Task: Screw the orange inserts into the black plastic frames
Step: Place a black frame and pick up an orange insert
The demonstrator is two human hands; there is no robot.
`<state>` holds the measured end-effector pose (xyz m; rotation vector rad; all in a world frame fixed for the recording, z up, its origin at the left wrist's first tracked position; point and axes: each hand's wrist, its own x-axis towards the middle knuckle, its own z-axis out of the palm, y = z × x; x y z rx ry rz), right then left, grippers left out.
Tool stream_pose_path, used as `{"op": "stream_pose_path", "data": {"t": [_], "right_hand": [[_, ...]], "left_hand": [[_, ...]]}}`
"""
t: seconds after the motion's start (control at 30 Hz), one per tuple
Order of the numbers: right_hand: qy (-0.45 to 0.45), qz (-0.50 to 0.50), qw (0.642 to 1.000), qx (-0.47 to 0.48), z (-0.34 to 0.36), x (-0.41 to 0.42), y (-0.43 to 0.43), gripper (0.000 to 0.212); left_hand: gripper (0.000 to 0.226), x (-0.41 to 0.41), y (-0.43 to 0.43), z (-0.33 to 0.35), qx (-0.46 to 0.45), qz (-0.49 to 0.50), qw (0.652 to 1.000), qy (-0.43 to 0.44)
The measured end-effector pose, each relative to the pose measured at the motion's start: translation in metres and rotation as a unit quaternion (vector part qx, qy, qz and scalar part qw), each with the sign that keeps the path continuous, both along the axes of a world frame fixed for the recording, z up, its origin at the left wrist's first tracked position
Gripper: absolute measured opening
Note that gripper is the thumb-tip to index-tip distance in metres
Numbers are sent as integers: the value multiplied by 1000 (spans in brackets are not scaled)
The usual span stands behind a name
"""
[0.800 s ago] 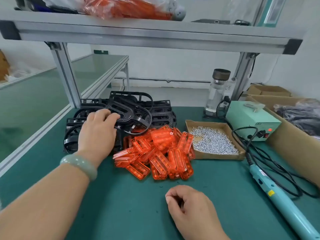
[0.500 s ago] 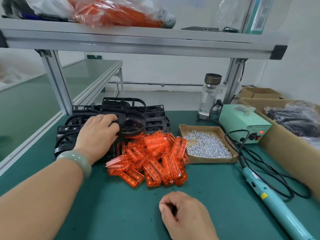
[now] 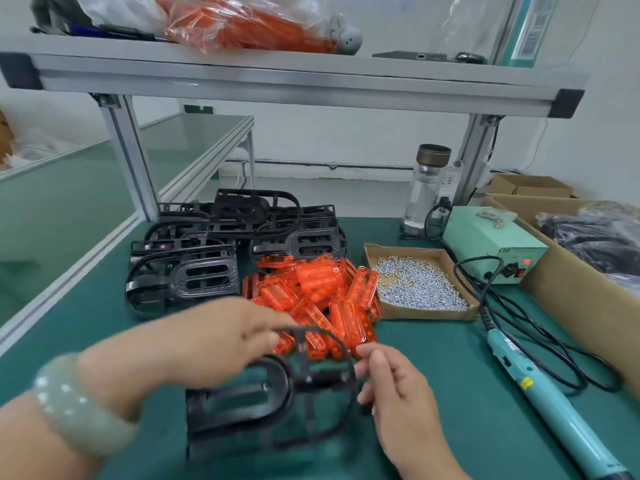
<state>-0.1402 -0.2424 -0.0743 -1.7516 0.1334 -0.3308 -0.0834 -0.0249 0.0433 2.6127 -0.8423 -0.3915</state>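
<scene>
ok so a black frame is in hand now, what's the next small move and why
Probably reach the right hand forward and pick one translucent orange plastic insert from the pile. The left hand holds the black plastic frame low over the green mat, no orange shows in it, and the pile lies just beyond the right hand's fingers.

**One word legible**

"LED" is all I can read: dark letters along the top front edge of the pale green power box, toward the surface's far right corner. The barcode label on the teal post above the shelf and the small stickers on the screwdriver are too blurred.
</scene>
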Motion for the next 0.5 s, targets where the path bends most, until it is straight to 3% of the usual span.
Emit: {"op": "stream_pose_path", "data": {"t": [0.1,0.17,0.23,0.33,0.43,0.5], "right_hand": [[1,15,998,61,6,-2,0,28],[12,55,998,42,9,-5,-4,32],[33,72,997,-11,12,-5,-10,11],[46,55,985,-157,14,-4,-18,30],[41,23,981,-187,15,-4,-20,38],[36,14,983,-181,14,-4,-20,38]], "left_hand": [[35,0,-20,-35,40,-14,996,80],[36,2,-30,-50,33,-5,997,68],[33,3,-37,-60,-3,27,999,30],[36,-2,-36,-64,-60,54,995,-51],[78,-18,-23,-64,-63,29,995,-69],[110,-32,-14,-67,1,7,999,-52]]}}
